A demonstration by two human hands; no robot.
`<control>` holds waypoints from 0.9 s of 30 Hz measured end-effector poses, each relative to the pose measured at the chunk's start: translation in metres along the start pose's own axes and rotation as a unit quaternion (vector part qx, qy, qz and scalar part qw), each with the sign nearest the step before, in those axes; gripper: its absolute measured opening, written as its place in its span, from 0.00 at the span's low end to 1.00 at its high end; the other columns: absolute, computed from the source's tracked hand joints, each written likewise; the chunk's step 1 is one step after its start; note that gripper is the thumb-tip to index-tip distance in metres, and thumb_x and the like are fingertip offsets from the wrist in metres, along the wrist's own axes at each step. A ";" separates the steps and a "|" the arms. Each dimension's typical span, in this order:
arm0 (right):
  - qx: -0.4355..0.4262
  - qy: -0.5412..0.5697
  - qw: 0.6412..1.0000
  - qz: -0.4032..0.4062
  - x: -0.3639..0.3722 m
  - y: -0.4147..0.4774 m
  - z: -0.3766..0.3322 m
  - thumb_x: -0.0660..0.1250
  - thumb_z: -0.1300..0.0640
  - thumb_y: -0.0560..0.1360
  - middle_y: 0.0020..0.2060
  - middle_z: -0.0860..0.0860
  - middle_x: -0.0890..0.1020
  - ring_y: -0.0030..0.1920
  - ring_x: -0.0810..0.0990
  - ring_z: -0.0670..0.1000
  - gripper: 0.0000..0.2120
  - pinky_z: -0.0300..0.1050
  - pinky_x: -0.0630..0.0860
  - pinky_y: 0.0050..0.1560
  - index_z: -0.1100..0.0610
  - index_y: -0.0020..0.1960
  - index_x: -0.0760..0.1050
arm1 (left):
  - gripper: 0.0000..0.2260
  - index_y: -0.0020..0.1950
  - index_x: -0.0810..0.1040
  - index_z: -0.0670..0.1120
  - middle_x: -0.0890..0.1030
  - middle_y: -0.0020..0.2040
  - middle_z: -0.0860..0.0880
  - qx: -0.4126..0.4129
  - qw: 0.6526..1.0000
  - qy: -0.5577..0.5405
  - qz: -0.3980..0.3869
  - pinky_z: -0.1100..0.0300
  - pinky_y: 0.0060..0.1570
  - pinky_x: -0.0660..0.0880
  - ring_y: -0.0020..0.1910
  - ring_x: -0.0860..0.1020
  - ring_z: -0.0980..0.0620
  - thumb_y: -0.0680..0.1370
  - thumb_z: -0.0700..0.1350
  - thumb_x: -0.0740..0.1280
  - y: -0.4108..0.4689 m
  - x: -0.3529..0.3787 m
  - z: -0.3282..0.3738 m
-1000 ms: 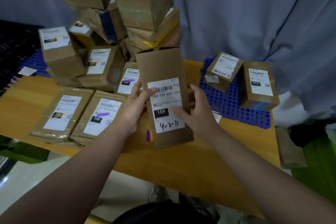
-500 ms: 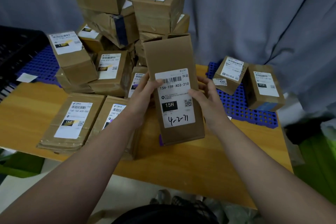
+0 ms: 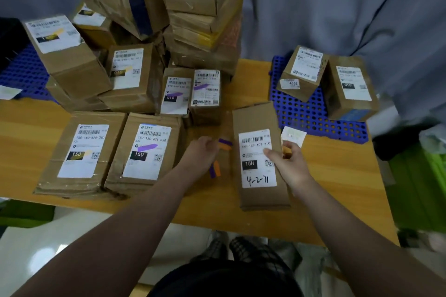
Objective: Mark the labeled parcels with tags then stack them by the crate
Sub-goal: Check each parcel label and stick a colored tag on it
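Observation:
The 15H parcel, a long brown box with a white label hand-marked "4-2-71", lies flat on the wooden table. My right hand grips its right edge, with the thumb on the label. My left hand is just left of the parcel, with fingers curled over purple and orange tag strips; blur hides whether it pinches one. More strips show at its fingertips. A blue perforated crate panel lies beyond the parcel to the right.
Two labeled parcels stand on the blue panel. A tall pile of boxes rises at the back centre. Two flat parcels marked 150 lie on the left. A small white slip sits by my right hand. Grey curtain behind.
The 15H parcel went from being held upright in both hands to lying flat on the table. My left hand let go and moved left to the tag strips.

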State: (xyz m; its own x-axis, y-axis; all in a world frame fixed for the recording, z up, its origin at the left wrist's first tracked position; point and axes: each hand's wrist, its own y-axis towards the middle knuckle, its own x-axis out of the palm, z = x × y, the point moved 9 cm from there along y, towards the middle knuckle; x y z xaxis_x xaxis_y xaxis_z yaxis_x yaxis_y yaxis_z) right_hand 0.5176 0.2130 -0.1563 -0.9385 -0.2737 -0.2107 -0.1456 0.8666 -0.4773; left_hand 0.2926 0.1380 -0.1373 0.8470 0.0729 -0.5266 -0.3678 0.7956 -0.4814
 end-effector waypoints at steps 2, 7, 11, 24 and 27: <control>0.019 -0.019 1.000 -0.001 -0.004 0.001 0.019 0.72 0.52 0.73 0.49 0.48 0.81 0.44 0.80 0.46 0.21 0.39 0.75 0.40 0.51 0.62 0.67 | 0.23 0.73 0.66 0.44 0.74 0.61 0.47 -0.030 0.996 0.079 -0.030 0.58 0.53 0.73 0.54 0.75 0.51 0.80 0.51 0.63 0.007 0.012 -0.027; 0.012 -0.140 0.990 -0.009 0.001 0.007 0.034 0.65 0.50 0.78 0.56 0.53 0.81 0.51 0.82 0.54 0.25 0.49 0.79 0.51 0.54 0.72 0.64 | 0.30 0.74 0.61 0.44 0.63 0.72 0.42 -0.072 0.973 0.210 -0.060 0.50 0.67 0.66 0.69 0.66 0.42 0.77 0.52 0.68 0.016 0.041 -0.056; -0.006 -0.144 0.989 0.006 -0.001 0.012 0.029 0.65 0.52 0.78 0.50 0.51 0.79 0.52 0.80 0.54 0.33 0.46 0.75 0.51 0.53 0.76 0.53 | 0.25 0.73 0.62 0.46 0.62 0.72 0.43 -0.013 0.971 0.237 -0.021 0.48 0.66 0.68 0.68 0.66 0.41 0.78 0.48 0.65 0.035 0.047 -0.039; -0.074 -0.104 0.992 0.002 0.007 0.017 0.020 0.59 0.54 0.81 0.51 0.45 0.79 0.47 0.81 0.42 0.20 0.34 0.78 0.38 0.50 0.71 0.61 | 0.22 0.70 0.63 0.41 0.61 0.71 0.41 0.010 0.937 0.347 -0.031 0.47 0.69 0.62 0.71 0.59 0.39 0.77 0.40 0.65 0.097 0.049 -0.014; -0.080 -0.105 0.991 -0.001 0.007 0.017 0.020 0.60 0.55 0.80 0.52 0.47 0.80 0.47 0.81 0.42 0.19 0.35 0.78 0.37 0.50 0.70 0.62 | 0.22 0.67 0.64 0.40 0.65 0.68 0.40 -0.024 0.942 0.334 -0.034 0.48 0.66 0.65 0.68 0.63 0.40 0.76 0.39 0.67 0.089 0.049 -0.023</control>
State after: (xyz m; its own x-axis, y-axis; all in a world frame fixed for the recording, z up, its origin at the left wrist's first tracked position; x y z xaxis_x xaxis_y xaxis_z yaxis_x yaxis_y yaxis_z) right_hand 0.5145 0.2172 -0.1831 -0.8543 -0.3417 -0.3918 -0.2109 0.9167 -0.3395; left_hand 0.2925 0.1986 -0.2219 0.4439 -0.3849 -0.8092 -0.3514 0.7560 -0.5523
